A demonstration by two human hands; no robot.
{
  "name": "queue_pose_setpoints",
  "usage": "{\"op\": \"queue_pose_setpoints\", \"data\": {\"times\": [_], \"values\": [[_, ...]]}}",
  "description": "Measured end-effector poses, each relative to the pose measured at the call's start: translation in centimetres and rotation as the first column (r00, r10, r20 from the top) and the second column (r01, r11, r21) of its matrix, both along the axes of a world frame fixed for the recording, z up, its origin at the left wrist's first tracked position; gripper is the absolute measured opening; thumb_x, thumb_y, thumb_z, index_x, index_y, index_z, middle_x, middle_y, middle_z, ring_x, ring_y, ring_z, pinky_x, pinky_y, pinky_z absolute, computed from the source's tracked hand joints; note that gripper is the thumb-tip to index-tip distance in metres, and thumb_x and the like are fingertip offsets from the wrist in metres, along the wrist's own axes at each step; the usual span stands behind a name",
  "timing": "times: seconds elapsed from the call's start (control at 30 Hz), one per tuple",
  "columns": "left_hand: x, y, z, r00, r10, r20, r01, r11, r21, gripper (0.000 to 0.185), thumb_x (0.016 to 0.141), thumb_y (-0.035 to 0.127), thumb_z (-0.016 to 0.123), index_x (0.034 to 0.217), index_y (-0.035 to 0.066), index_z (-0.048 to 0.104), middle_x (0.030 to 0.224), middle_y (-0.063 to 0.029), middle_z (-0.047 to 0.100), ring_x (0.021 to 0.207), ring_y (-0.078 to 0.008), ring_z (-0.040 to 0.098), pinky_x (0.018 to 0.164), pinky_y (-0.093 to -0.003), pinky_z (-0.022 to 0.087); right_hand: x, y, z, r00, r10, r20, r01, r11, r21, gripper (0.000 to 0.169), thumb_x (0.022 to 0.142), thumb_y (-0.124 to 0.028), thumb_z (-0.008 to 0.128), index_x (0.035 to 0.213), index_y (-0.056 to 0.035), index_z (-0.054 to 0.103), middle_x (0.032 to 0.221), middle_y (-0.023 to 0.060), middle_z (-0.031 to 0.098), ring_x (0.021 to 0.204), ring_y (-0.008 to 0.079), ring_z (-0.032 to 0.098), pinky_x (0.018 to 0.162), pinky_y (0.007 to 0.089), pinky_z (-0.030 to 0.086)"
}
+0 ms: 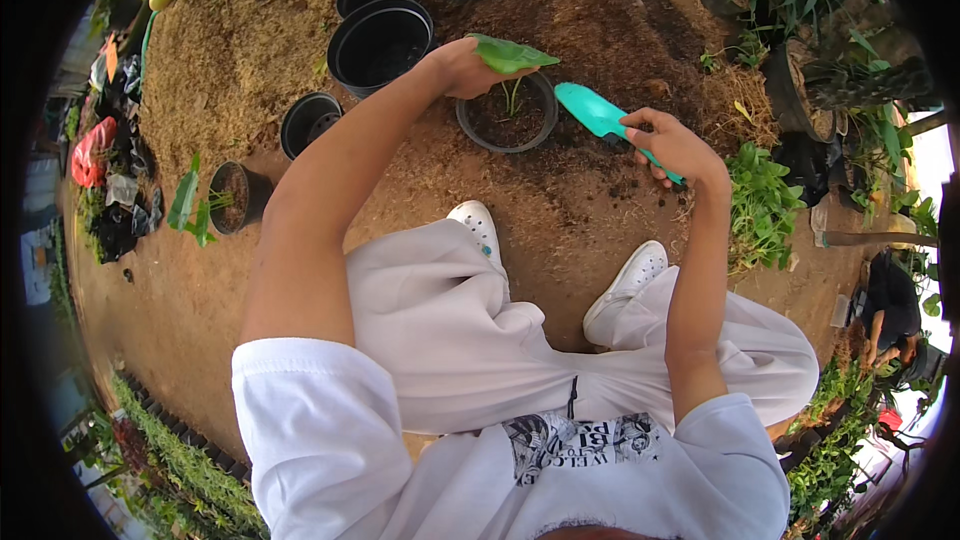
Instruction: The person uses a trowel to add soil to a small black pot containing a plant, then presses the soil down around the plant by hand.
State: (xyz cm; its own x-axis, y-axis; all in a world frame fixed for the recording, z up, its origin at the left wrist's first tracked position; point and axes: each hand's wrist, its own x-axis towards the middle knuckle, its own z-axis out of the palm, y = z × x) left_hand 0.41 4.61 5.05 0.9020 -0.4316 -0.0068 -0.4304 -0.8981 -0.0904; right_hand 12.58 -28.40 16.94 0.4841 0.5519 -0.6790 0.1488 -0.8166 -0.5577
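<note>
My left hand (471, 69) is at the far rim of a round black plastic pot (517, 148), holding the leafy top of a young plant (516, 55). A broad green leaf covers most of the fingertips. Pale stems (512, 99) rise from the dark soil inside this pot. To the right, my right hand (670, 146) grips a turquoise hand trowel (592, 109) by its handle. The trowel's scoop points up and left, close to the pot's right rim, and no soil load shows on it.
Behind the pot spreads a mound of brown soil (600, 7), with pale dry husks (225, 52) to its left. Black pots (381, 45) stand near my left forearm. A small potted plant (238, 199) is further left. Green seedlings (761, 202) lie at right; another person (891, 307) is beyond.
</note>
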Motion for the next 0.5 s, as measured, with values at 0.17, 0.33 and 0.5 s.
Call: {"op": "queue_pose_setpoints", "data": {"times": [0.17,0.33,0.5], "values": [[0.5,-0.2,-0.2,1.0,-0.016,-0.018,0.016,0.999,0.037,0.076,0.09,0.006,0.056,0.161,0.019,0.031,0.156,-0.009,0.048,0.138,-0.0291,0.052,0.113,-0.0419,0.047,3.3,-1.2,-6.7,0.927,-0.313,0.206,0.319,0.948,0.004,0.041,0.106,-0.018,0.049,0.144,-0.0018,0.047,0.08,0.0061,0.058,0.056,0.0137,0.053,0.05,0.0348,0.045],[-0.2,-0.1,0.0,0.999,-0.034,0.024,0.033,0.999,0.041,0.08,0.09,0.006,0.056,0.163,0.02,0.027,0.155,-0.0105,0.049,0.137,-0.029,0.053,0.114,-0.042,0.047,2.0,-1.2,-12.9,0.899,-0.297,0.322,0.306,0.952,0.024,0.042,0.105,-0.017,0.049,0.142,0.0029,0.047,0.091,0.0175,0.069,0.069,0.0241,0.067,0.061,0.042,0.052],[-0.1,-0.6,0.5,0.999,-0.024,0.034,0.021,0.997,0.08,0.083,0.09,0.006,0.055,0.164,0.022,0.022,0.154,-0.0103,0.05,0.136,-0.0288,0.054,0.111,-0.0428,0.048,4.5,-1.3,-22.1,0.825,-0.259,0.502,0.206,0.965,0.16,0.04,0.106,-0.02,0.05,0.14,0.0011,0.048,0.091,0.018,0.069,0.064,0.0244,0.066,0.058,0.0429,0.051]]}}
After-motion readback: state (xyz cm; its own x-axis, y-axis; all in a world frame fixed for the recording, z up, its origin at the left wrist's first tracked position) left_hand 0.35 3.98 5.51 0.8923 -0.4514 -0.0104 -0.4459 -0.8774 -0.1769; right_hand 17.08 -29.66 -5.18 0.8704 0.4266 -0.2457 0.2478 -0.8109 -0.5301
